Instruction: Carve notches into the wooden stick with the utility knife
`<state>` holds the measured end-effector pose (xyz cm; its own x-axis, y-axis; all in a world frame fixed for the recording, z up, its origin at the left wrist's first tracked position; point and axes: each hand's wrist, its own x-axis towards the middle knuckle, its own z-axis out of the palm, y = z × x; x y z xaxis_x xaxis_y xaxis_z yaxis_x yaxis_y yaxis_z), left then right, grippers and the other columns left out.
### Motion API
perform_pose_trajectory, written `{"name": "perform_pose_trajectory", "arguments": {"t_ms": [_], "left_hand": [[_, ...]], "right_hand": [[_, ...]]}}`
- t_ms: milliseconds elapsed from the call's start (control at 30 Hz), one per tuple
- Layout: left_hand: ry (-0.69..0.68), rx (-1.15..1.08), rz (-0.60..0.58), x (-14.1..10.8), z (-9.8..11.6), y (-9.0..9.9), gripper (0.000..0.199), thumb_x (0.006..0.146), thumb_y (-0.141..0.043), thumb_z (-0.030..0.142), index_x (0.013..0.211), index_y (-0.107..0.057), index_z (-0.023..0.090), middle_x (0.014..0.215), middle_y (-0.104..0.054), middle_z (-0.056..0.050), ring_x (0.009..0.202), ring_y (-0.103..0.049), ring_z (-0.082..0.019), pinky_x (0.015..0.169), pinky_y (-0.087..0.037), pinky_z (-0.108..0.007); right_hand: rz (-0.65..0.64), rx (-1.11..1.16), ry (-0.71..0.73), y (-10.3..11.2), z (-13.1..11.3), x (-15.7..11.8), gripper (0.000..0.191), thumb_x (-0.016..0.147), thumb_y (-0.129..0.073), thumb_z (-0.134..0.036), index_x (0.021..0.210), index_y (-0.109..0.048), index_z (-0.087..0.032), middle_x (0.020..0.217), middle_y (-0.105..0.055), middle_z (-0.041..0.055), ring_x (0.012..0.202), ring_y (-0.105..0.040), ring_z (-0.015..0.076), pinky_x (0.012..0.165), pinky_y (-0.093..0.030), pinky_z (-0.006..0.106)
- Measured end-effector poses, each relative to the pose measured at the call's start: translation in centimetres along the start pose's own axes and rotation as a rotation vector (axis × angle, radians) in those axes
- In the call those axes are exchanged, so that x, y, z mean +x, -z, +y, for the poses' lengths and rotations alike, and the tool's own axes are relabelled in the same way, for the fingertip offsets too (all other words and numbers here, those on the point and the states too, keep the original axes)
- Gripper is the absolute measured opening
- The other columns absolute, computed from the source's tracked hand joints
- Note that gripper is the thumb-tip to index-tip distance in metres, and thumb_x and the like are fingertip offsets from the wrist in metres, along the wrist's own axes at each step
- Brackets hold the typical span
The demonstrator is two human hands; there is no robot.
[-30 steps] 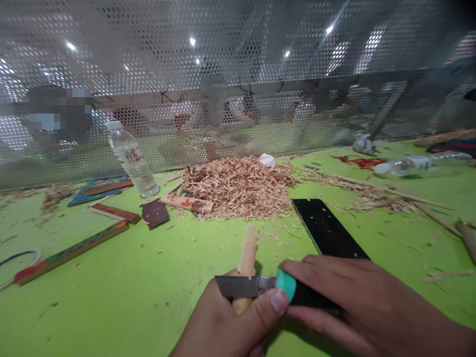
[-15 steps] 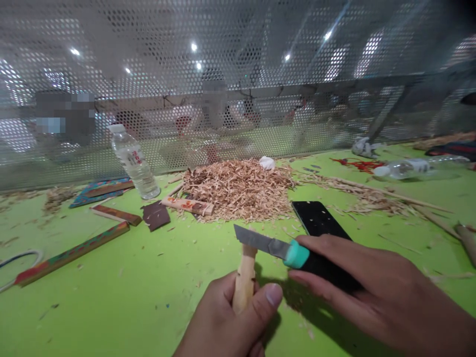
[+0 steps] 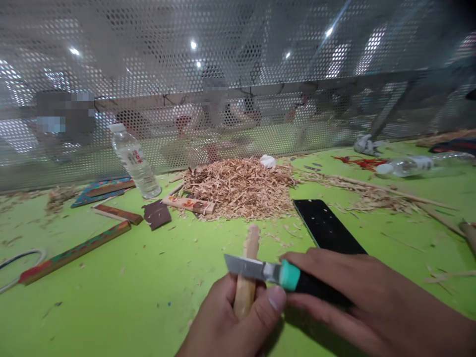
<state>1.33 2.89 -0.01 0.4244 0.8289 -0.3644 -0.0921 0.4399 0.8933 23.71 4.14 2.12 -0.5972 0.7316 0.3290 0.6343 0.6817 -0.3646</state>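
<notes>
A pale, notched wooden stick [image 3: 252, 242] points upward and away from me, its lower end gripped between the thumb and fingers of my left hand [image 3: 238, 320]. My right hand [image 3: 357, 297] is closed around a utility knife [image 3: 323, 287] with a black handle and a turquoise collar. The knife's blade [image 3: 247, 267] lies across the stick just above my left thumb; whether it bites into the wood is hard to see. Beyond my right hand a black phone [image 3: 327, 225] lies flat, with wood crumbs on its screen.
A heap of wood shavings [image 3: 241, 191] stands at the middle back before a perforated metal screen [image 3: 238, 59]. Left are an upright water bottle [image 3: 136, 163], brown sandpaper [image 3: 157, 214] and painted wood strips [image 3: 78, 253]. A bottle [image 3: 405, 166] lies at the right by thin sticks [image 3: 394, 190].
The knife has moved down the stick toward my left thumb, from near its tip to lower on it. More of the stick's notched upper end now shows.
</notes>
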Motion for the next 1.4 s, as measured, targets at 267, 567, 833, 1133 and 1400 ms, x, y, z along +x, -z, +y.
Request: {"name": "perform_pose_trajectory", "arguments": {"t_ms": [267, 567, 833, 1133, 1400], "left_hand": [[-0.087, 0.013, 0.015, 0.0, 0.3, -0.1, 0.065, 0.074, -0.085, 0.075, 0.095, -0.065, 0.017, 0.073, -0.051, 0.007, 0.06, -0.034, -0.005, 0.055, -0.029, -0.019], [0.002, 0.041, -0.059, 0.6, 0.5, -0.2, 0.069, 0.066, -0.083, 0.084, 0.075, -0.055, 0.022, 0.044, -0.041, 0.011, 0.041, -0.029, -0.005, 0.042, -0.026, -0.02], [0.033, 0.013, 0.006, 0.9, -0.1, -0.8, 0.074, 0.06, -0.078, 0.093, 0.065, -0.052, 0.024, 0.035, -0.035, 0.013, 0.032, -0.025, -0.004, 0.036, -0.024, -0.019], [0.011, -0.067, 0.011, 0.6, 0.0, -0.8, 0.067, 0.068, -0.083, 0.083, 0.076, -0.052, 0.024, 0.042, -0.037, 0.015, 0.033, -0.021, -0.002, 0.033, -0.022, -0.017], [-0.039, 0.031, -0.041, 0.4, -0.3, -0.3, 0.071, 0.065, -0.086, 0.082, 0.088, -0.063, 0.019, 0.055, -0.047, 0.01, 0.038, -0.036, -0.005, 0.038, -0.032, -0.018]], "right_hand": [[-0.164, -0.022, -0.005, -0.6, -0.4, -0.6, 0.018, 0.097, -0.081, -0.023, 0.111, -0.069, -0.024, 0.092, -0.079, -0.0013, 0.076, -0.078, 0.0205, 0.066, -0.061, 0.03], [0.066, -0.143, 0.094, -0.7, -0.6, -0.6, 0.05, 0.12, -0.029, -0.049, 0.109, -0.07, -0.023, 0.085, -0.081, 0.0028, 0.063, -0.076, 0.0174, 0.054, -0.056, 0.029], [0.204, -0.278, 0.099, -1.2, -1.3, -0.7, 0.039, 0.121, -0.03, -0.042, 0.127, -0.062, -0.021, 0.091, -0.083, 0.0027, 0.07, -0.081, 0.0173, 0.057, -0.058, 0.031], [0.232, -0.275, 0.043, -0.2, 0.6, -0.4, 0.034, 0.12, -0.035, -0.042, 0.129, -0.061, -0.021, 0.095, -0.08, 0.0075, 0.073, -0.079, 0.0236, 0.06, -0.056, 0.036], [0.009, -0.054, 0.059, 0.0, 0.9, -0.3, 0.021, 0.114, -0.056, -0.036, 0.128, -0.064, -0.023, 0.101, -0.08, 0.0047, 0.081, -0.078, 0.0229, 0.066, -0.054, 0.034]]}}
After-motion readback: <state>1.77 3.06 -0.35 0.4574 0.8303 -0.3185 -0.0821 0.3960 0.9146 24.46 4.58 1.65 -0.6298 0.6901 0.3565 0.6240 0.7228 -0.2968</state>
